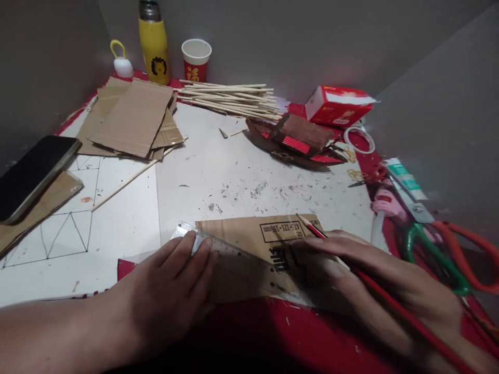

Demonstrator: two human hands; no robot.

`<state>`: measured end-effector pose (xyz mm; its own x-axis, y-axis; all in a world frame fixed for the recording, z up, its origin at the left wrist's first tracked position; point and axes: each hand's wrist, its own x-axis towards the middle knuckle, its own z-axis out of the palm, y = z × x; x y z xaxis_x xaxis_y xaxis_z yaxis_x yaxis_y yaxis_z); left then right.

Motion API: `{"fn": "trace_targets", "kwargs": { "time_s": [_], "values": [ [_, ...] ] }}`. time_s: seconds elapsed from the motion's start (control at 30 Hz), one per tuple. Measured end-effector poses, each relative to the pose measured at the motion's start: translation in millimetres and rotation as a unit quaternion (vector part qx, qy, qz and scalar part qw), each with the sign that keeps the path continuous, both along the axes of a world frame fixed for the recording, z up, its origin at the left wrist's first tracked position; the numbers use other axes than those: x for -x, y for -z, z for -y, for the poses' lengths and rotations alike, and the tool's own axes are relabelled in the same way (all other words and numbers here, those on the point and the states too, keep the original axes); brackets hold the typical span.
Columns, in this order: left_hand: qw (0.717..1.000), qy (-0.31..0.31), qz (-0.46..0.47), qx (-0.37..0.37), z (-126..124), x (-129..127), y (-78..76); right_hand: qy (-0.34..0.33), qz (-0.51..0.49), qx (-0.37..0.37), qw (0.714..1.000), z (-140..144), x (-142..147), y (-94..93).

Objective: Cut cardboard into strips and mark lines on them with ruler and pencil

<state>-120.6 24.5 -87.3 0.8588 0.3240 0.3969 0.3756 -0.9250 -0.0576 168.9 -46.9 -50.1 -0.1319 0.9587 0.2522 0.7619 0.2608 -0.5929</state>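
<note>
Two hands low in the near field, forearms cut off by the bottom edge. Left hand [175, 291] spread flat, fingers pressing a clear ruler [234, 257] onto a cardboard piece [257, 244] at the near edge of the white board [218, 171]. Right hand [374, 280] blurred, closed around a red pencil [351, 265], tip resting on the cardboard's far right corner. Right of it, scissors [444, 254], partly cut off. Left, a dark phone [33, 171] clipped by the frame. Farther, stacked cardboard sheets [132, 117], wooden sticks [230, 96], a yellow bottle [155, 49] with its top out of frame.
</note>
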Motion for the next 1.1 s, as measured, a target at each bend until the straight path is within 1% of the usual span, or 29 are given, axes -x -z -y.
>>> {"fn": "trace_targets", "kwargs": {
  "time_s": [0.1, 0.2, 0.37, 0.43, 0.53, 0.67, 0.73, 0.83, 0.97, 1.03, 1.1],
  "values": [
    [0.999, 0.020, -0.029, 0.001, -2, 4, -3.3, -0.050, 0.005, -0.056, 0.997, -9, -2, 8.3],
    [0.999, 0.036, -0.018, 0.009, -4, 7, -5.5, -0.065, 0.002, -0.066, 0.996, -13, 1, 10.6],
    [0.999, 0.036, -0.007, 0.010, -6, 7, -5.5, -0.040, -0.002, -0.055, 0.998, -9, 6, 6.4],
    [0.999, 0.027, -0.020, 0.004, -5, 6, -6.5, -0.037, -0.009, -0.045, 0.998, -9, 6, 5.8],
    [0.999, 0.016, -0.051, -0.001, -4, 6, -8.7, -0.045, -0.022, -0.053, 0.997, -10, 7, 7.0],
    [0.998, 0.019, -0.058, 0.003, -5, 6, -7.4, -0.059, -0.011, -0.048, 0.997, -14, 13, 8.7],
    [0.998, 0.015, -0.052, 0.017, -7, 6, -5.0, -0.053, -0.033, -0.049, 0.997, -17, 16, 7.8],
    [0.998, 0.015, -0.056, 0.039, -8, 5, -2.3, -0.046, -0.053, -0.035, 0.997, -22, 20, 3.2],
    [0.997, 0.017, -0.068, 0.043, -8, 7, -2.3, -0.067, -0.049, -0.014, 0.996, -30, 22, -4.3],
    [0.997, 0.018, -0.067, 0.037, -8, 8, -2.7, -0.059, -0.062, -0.005, 0.996, -34, 23, -5.9],
    [0.998, 0.025, -0.054, 0.027, -8, 8, -3.2, -0.036, -0.075, 0.001, 0.997, -36, 25, -5.9]
  ]
}}
